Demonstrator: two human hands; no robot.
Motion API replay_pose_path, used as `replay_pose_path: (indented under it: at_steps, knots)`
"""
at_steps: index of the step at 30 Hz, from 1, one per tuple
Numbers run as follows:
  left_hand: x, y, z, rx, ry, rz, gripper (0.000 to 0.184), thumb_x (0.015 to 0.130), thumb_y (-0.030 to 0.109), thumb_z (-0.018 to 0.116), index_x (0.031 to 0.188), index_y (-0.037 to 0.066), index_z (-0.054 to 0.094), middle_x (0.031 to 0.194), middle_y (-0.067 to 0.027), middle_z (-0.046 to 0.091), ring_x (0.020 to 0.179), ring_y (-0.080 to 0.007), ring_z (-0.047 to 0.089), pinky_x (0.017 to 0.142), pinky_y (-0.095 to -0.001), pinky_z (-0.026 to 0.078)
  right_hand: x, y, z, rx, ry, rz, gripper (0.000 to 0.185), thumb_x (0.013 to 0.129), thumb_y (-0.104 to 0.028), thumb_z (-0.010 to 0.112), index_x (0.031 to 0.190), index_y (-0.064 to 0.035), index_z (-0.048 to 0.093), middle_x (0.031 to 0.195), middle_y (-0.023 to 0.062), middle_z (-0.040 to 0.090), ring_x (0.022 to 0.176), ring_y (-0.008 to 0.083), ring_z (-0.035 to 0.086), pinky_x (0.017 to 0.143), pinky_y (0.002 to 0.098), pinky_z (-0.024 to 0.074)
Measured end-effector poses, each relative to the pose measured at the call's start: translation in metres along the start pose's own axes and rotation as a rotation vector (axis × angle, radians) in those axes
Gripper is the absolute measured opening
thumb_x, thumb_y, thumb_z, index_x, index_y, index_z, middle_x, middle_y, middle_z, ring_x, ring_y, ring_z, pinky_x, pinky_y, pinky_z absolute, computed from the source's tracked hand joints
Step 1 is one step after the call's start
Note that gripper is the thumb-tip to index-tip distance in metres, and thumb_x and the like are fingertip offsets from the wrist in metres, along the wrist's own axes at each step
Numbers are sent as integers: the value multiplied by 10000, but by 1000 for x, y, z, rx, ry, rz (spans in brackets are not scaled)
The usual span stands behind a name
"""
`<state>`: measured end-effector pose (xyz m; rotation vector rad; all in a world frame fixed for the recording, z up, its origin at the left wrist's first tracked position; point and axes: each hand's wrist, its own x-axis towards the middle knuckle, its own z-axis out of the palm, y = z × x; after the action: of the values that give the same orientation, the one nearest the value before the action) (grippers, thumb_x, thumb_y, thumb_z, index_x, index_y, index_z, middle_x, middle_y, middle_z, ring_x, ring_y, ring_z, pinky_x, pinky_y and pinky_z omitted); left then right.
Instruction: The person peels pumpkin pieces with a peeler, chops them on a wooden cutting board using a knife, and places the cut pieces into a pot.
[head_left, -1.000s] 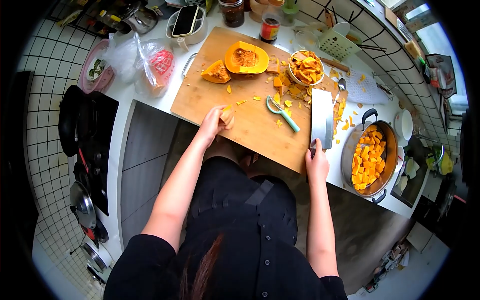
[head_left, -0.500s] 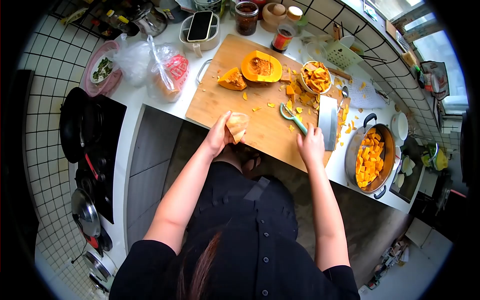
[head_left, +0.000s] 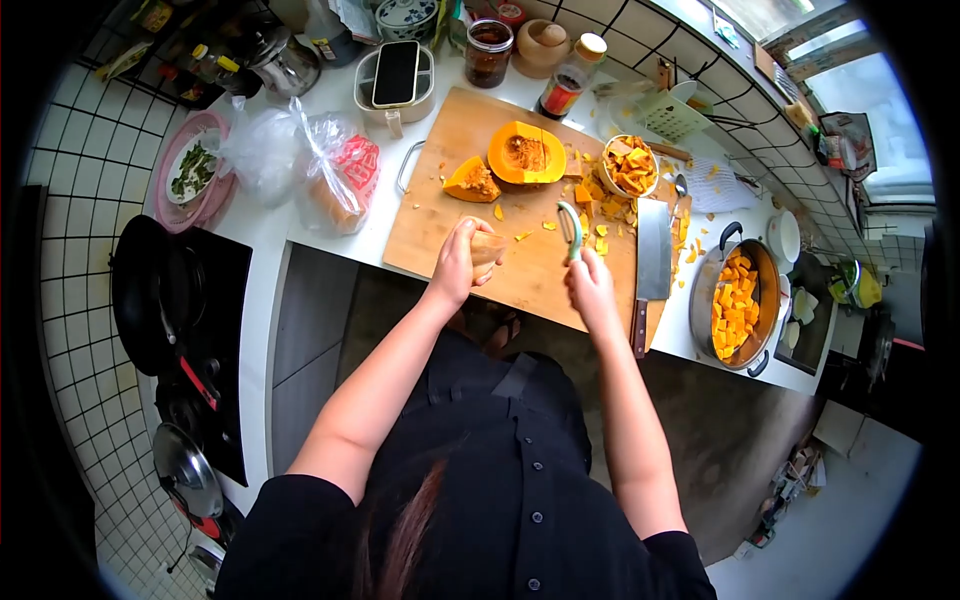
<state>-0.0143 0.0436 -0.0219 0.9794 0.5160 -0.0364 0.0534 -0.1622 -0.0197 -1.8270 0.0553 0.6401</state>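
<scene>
My left hand (head_left: 457,262) is closed around a pumpkin piece (head_left: 486,247) over the near edge of the wooden cutting board (head_left: 420,235). To its right, my right hand (head_left: 592,285) grips the green peeler (head_left: 571,228), its blade end pointing away from me. A cleaver (head_left: 654,250) lies on the board's right side, its dark handle toward me. Farther back sit a halved pumpkin (head_left: 526,153) and a smaller pumpkin wedge (head_left: 471,180). Peel scraps are scattered near a bowl of peelings (head_left: 630,166).
A pot (head_left: 705,300) of orange cubes stands right of the board, with a spoon (head_left: 681,185) nearby. Plastic bags (head_left: 338,180), a phone (head_left: 396,74) on a container and a sauce bottle (head_left: 572,76) are behind. The stove (head_left: 225,330) is at left.
My right hand has let go of the cleaver and taken up the peeler, lifting it and bringing it leftward. My left hand keeps the pumpkin piece, now turned differently. The view has shifted.
</scene>
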Motion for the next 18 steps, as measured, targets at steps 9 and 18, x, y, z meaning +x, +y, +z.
replay_pose_path:
  at_steps: [9,18]
  knots:
    - [13,8,13,512,163,396,299,988,273,333,879,3,398,758,-230,511,763,-441,504,655,-462,388,-51,-51,80,277,-147,-9,300,998,-334,416,828,-93,472,577,-40,366,441,47,297,398,198,245]
    - [14,15,23,554,181,615,250,969,244,387,849,25,389,679,-165,467,620,-309,477,598,-383,410,-49,-63,86,-226,78,-246,276,964,-236,468,868,15,530,706,235,552,669,417,535,615,427,438]
